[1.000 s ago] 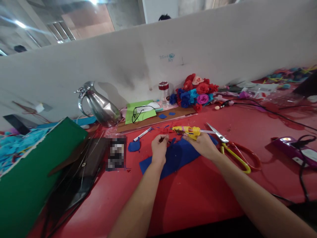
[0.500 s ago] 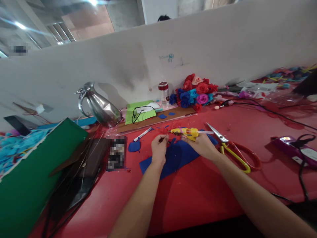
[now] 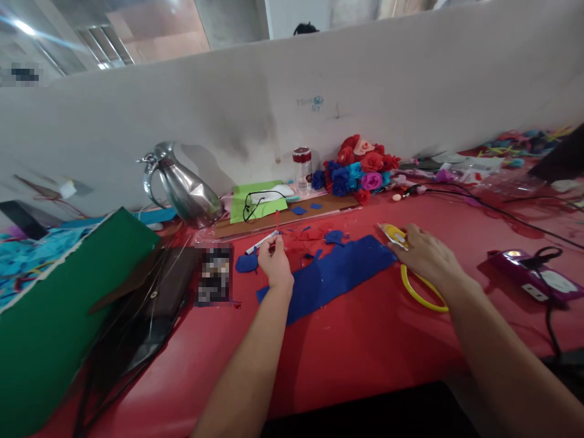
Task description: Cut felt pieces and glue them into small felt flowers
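My left hand [image 3: 276, 264] is closed in a pinch, with a thin red stick [image 3: 278, 220] standing up from its fingertips. To the right, my right hand [image 3: 424, 252] curls over a yellow glue gun [image 3: 395, 233], most of which the fingers hide. The glue gun lies over the scissors, whose yellow handle [image 3: 422, 293] shows below my palm; their red handle is covered. Between my hands a long blue fabric strip [image 3: 337, 277] lies flat on the table. Small blue pieces [image 3: 247, 263] and red scraps [image 3: 310, 234] lie around it.
A steel jug [image 3: 187, 188], glasses [image 3: 255, 204] on green paper, a glass jar [image 3: 302, 170] and fabric flowers [image 3: 360, 170] line the wall. A dark bag [image 3: 150, 292] and green board [image 3: 82, 304] stand left. A purple power box [image 3: 529, 274] with cords sits right.
My right hand has moved right with the glue gun, away from my left hand to above the scissors. My left hand has shifted slightly left, and the red stick now points up.
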A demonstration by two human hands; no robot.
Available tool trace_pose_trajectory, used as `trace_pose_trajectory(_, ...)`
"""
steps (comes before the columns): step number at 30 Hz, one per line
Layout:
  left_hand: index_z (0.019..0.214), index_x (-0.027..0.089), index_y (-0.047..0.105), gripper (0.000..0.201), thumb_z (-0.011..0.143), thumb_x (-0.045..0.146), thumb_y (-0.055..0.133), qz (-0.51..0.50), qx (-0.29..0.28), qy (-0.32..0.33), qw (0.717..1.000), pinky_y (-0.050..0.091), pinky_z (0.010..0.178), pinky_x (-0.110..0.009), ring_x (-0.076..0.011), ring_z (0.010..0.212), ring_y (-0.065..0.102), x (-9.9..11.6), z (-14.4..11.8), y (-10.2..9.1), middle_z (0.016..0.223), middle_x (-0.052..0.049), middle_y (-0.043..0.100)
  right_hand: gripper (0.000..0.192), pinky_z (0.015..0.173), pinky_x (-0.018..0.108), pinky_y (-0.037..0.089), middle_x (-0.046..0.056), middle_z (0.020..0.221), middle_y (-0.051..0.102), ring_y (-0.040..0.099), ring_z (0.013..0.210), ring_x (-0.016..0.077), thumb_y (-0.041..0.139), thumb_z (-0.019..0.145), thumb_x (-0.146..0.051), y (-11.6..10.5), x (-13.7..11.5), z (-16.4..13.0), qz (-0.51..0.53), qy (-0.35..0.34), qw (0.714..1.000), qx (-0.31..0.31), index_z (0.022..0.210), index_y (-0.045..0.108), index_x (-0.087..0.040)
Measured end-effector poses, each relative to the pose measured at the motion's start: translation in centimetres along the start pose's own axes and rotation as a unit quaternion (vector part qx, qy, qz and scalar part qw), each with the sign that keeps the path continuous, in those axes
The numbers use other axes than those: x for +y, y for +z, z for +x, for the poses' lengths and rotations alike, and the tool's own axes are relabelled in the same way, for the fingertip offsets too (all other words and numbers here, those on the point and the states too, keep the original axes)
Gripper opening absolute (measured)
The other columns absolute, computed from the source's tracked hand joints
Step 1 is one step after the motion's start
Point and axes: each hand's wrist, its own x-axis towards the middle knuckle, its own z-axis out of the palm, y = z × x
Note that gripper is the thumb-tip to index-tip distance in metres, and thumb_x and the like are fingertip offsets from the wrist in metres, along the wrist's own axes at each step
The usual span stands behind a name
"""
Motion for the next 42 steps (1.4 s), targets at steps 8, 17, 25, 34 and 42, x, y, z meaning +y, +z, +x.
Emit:
trace_pose_trajectory(8,0.073,0.017,0.062,0.012,0.071,0.029,0.06,0.005,0.062,0.025,0.998,0.036,0.06,-0.023,-0.0096,0.057,0.045,0.4,1.4,-0.7,0.063,0.003,0.056,0.024,0.07,0.046,0.039,0.027,0.093,0.064,0.061,0.087,0.0373,0.055,0.078,-0.026,-1.7,0.2,-0.5,-0.218,0.031,0.975,0.04,0.097,0.066,-0.015)
trace_pose_trajectory(17,0.074,0.018,0.06,0.014,0.075,0.032,0.058,0.007,0.035,0.037,0.999,0.037,0.061,-0.022,-0.0091,0.057,0.045,0.5,0.6,-0.4,0.065,0.003,0.056,0.033,0.086,0.044,0.044,0.019,0.1,0.068,0.058,0.102,0.0326,0.052,0.084,-0.04,7.8,-16.0,-0.6,-0.095,-0.178,0.965,-0.165,0.095,0.069,-0.014)
trace_pose_trajectory(25,0.076,0.018,0.061,0.011,0.075,0.029,0.059,-0.004,-0.011,0.02,1.0,0.041,0.066,-0.022,-0.0116,0.069,0.054,0.1,0.2,-0.3,0.073,0.0,0.061,0.014,0.078,0.04,0.047,0.014,0.089,0.071,0.063,0.092,0.0291,0.053,0.077,-0.019,9.6,-17.3,0.0,-0.02,-0.12,0.98,-0.155,0.082,0.066,-0.018)
trace_pose_trajectory(34,0.068,0.017,0.065,0.003,0.067,0.019,0.066,-0.072,-0.097,-0.096,0.988,0.043,0.072,-0.024,-0.0103,0.068,0.055,1.2,-2.2,0.4,0.067,0.002,0.063,0.028,0.057,0.025,0.048,-0.002,0.071,0.064,0.06,0.062,0.0135,0.068,0.055,-0.026,7.6,-12.5,-0.1,0.513,0.118,0.842,-0.116,0.081,0.057,-0.021)
trace_pose_trajectory(42,0.07,0.017,0.071,0.014,0.059,0.023,0.075,-0.083,-0.13,-0.13,0.98,0.044,0.078,-0.027,-0.0127,0.076,0.06,2.0,-3.0,0.5,0.072,0.0,0.068,0.023,0.059,0.027,0.051,0.001,0.067,0.068,0.063,0.06,0.0149,0.077,0.054,-0.027,7.0,-11.9,0.3,0.621,0.193,0.746,-0.145,0.069,0.06,-0.021)
